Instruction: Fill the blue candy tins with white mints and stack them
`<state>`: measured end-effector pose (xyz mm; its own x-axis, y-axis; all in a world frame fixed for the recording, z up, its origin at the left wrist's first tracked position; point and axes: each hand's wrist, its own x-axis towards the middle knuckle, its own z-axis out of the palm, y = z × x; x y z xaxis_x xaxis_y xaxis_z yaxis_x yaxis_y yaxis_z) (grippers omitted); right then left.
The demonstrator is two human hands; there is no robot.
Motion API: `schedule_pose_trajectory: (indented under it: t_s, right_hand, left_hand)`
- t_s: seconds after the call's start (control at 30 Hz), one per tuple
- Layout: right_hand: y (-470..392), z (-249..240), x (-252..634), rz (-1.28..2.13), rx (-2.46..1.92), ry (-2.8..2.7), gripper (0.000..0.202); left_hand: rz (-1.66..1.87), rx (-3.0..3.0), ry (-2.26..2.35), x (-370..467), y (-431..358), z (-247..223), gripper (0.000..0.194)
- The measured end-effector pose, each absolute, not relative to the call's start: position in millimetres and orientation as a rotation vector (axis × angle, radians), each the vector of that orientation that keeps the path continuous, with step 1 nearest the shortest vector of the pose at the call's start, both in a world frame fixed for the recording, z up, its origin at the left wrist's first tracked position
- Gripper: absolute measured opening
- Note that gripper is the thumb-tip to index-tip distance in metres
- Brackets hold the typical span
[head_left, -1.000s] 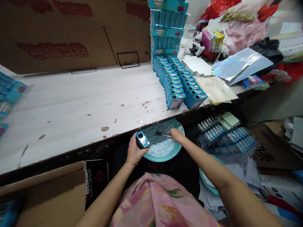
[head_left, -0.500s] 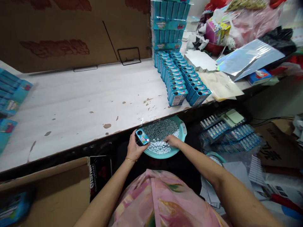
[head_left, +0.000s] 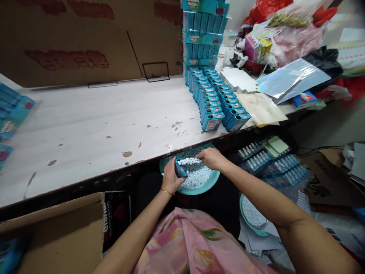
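My left hand (head_left: 172, 178) is wrapped around a small blue box (head_left: 181, 170) with a round hole in its top, tilted over a turquoise basin (head_left: 208, 187). White candies (head_left: 196, 179), small and pellet-like, lie in the basin. My right hand (head_left: 211, 158) is closed on the end of a narrow scoop (head_left: 190, 161) heaped with the same candies. The scoop's far end reaches the box's hole, and the candies on it hide most of its shape.
Rows of blue boxes (head_left: 212, 121) stand on the white table (head_left: 85, 133), with stacked display packs (head_left: 199, 38) behind them. A second basin (head_left: 253, 213) of candies sits low at right. An open carton (head_left: 57, 236) is at lower left.
My right hand has lifted the scoop, loaded with candies, out of the basin to the box's hole. My left hand has shifted slightly right and tilted the box.
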<state>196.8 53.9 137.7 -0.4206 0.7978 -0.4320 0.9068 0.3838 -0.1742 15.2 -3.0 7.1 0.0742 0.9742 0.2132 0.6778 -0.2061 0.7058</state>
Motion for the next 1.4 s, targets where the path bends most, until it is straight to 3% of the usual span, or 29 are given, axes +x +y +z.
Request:
schedule_pose_trajectory:
  t_s: [0.2, 0.47, 0.63, 0.8, 1.0, 1.23, 1.4]
  right_hand:
    - [45.4, 158.6, 158.8, -0.205, 1.41, 2.397, 0.029]
    - [42.8, 161.1, 166.4, -0.184, 1.413, 2.408, 0.025]
    - [45.0, 140.5, 209.2, -0.281, 1.534, 2.332, 0.026]
    - [47.4, 62.3, 224.1, -0.46, 1.671, 2.207, 0.036]
    - [29.6, -11.2, 190.0, -0.631, 1.6, 2.214, 0.033]
    - [32.2, -26.7, 202.8, -0.959, 1.437, 2.235, 0.034]
    - [40.8, -8.3, 226.5, -1.104, 1.47, 2.255, 0.036]
  left_hand:
    - [0.934, 2.007, 1.647, 22.8, -5.4, 1.8, 0.083]
    - [0.944, 1.938, 1.633, 20.8, -2.9, -5.3, 0.081]
    - [1.022, 1.824, 1.595, 15.4, -1.8, -2.8, 0.081]
    - [1.036, 1.666, 1.676, 5.7, -6.1, 12.1, 0.08]
    - [1.05, 1.611, 1.737, -4.6, -12.4, 16.1, 0.081]
    - [1.037, 1.594, 1.763, -8.7, -12.9, 16.4, 0.083]
    - [1.084, 1.582, 1.739, -13.0, -13.9, 13.2, 0.084]
